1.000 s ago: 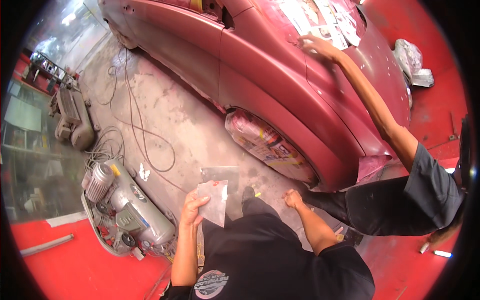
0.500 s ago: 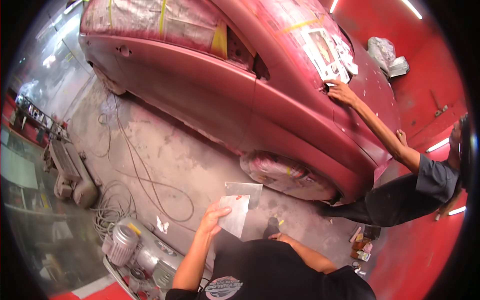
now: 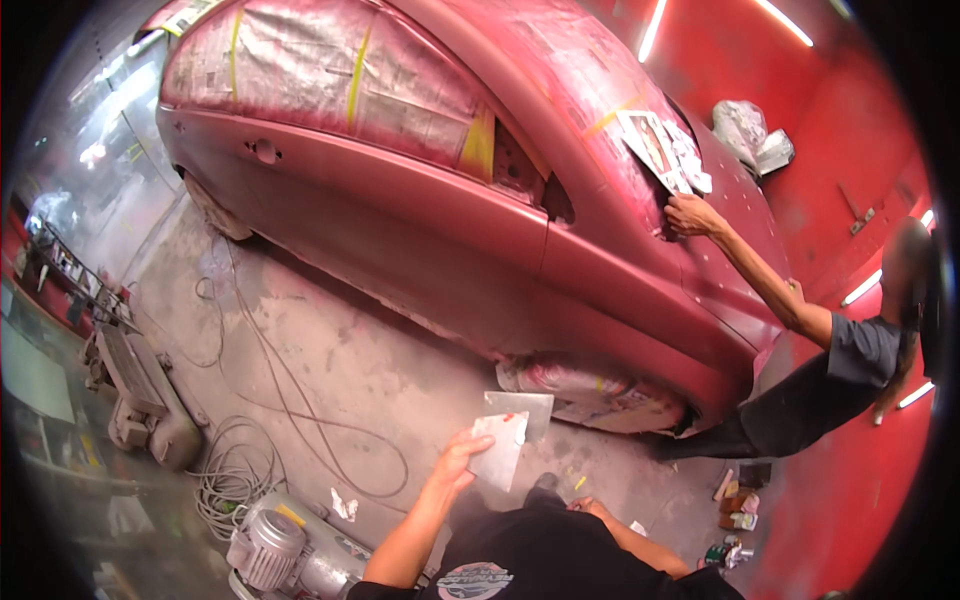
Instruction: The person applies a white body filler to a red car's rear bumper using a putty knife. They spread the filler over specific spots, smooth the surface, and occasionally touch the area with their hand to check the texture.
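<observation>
My left hand (image 3: 460, 458) is closed on the edge of a thin flat grey plate (image 3: 502, 455), thumb across its face. A small red dab shows near the plate's top edge. Behind it, overlapping, sticks out a second flat grey plate (image 3: 537, 408). Both are held up in front of my body, short of the car's paper-covered front wheel (image 3: 600, 385). My right hand (image 3: 592, 508) is low beside my dark shirt, apart from the plates; its fingers are partly hidden. The reddish-pink car (image 3: 420, 215) stands ahead, its windows masked with paper and yellow tape.
At the right, a co-worker's hand (image 3: 692, 214) touches loose paper (image 3: 655, 150) at the windshield's base. A motor-driven compressor (image 3: 275, 545) and coiled hose (image 3: 232, 480) lie at lower left, near another grey machine (image 3: 140, 390). Small cans and boxes (image 3: 738, 505) sit by the red wall.
The view has shifted, so the car sits lower in it. The co-worker's fingers have drawn in at the windshield paper's lower edge. My left hand keeps its hold on the plates.
</observation>
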